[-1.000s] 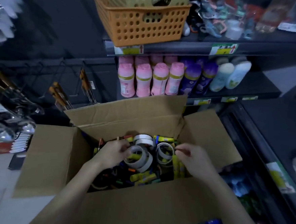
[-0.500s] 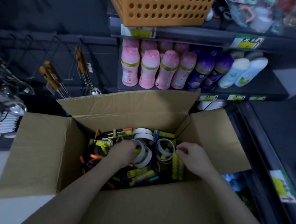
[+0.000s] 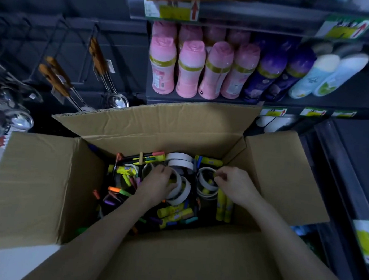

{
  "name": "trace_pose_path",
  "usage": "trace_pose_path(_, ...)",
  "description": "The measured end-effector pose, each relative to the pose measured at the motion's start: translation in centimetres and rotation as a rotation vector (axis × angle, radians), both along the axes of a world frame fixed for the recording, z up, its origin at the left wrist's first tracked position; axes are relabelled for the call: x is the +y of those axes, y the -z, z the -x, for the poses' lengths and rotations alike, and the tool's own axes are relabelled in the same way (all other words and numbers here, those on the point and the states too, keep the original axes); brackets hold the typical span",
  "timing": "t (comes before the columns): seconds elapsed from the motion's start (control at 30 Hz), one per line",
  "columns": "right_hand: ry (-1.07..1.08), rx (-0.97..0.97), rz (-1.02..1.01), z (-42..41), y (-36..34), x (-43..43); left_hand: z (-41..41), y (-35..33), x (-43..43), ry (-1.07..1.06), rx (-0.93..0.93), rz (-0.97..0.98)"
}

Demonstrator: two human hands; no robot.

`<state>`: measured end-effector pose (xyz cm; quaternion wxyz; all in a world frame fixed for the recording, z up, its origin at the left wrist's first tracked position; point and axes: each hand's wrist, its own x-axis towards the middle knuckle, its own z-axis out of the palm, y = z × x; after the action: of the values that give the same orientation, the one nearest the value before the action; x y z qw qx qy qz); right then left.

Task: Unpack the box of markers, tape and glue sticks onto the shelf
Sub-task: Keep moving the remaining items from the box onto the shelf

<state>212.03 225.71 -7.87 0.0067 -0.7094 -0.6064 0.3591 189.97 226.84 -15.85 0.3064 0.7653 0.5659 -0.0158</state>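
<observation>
Fingers point(image 3: 166, 171) on the left hand point(image 3: 156, 185) are curled down over the edge of a white tape roll point(image 3: 181, 192) in the middle of the box point(image 3: 148, 137), so it's got a proper grip on it. The right hand point(image 3: 234, 186) is just beside it, its fingers point(image 3: 220, 175) bent with the tips right at the rim of a thinner tape ring point(image 3: 205, 185), but honestly I can't tell if it's actually pinching it or just touching. Everything is still inside the box: two more stacked tape rolls point(image 3: 178, 161) at the back, yellow glue sticks point(image 3: 223, 206) standing by the right wall under the right wrist, more of them lying near the front, and a messy pile of markers point(image 3: 118, 193) on the left side. All four flaps are folded open. Right behind the box there's the dark shelf point(image 3: 203, 100) with pink bottles point(image 3: 186, 72), purple bottles point(image 3: 268, 78) next to them and a couple of white bottles point(image 3: 327, 77) further right. Off to the left some ladles point(image 3: 116, 100) with wooden handles hang on hooks.
</observation>
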Motion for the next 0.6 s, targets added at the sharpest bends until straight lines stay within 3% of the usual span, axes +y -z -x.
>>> trace_pose_path(0.17,-0.062,-0.082,-0.014,0.3,0.1,0.6,0.1,0.1,0.9,0.335,0.023,-0.279)
trace_pose_path(0.3,-0.041,-0.085,-0.026,0.6,0.2,0.7,0.0,0.0,2.3,0.833,0.035,-0.519)
trace_pose_path(0.4,-0.010,-0.042,-0.035,0.6,0.4,0.4,0.2,0.3,3.0,1.065,-0.008,-0.592)
trace_pose_path(0.5,0.020,-0.003,-0.043,0.5,0.7,-0.1,-0.1,1.2,3.2,1.188,-0.015,-0.604)
trace_pose_path(0.6,0.041,-0.003,-0.050,0.3,1.1,-0.5,-0.8,1.3,3.3,1.171,-0.007,-0.545)
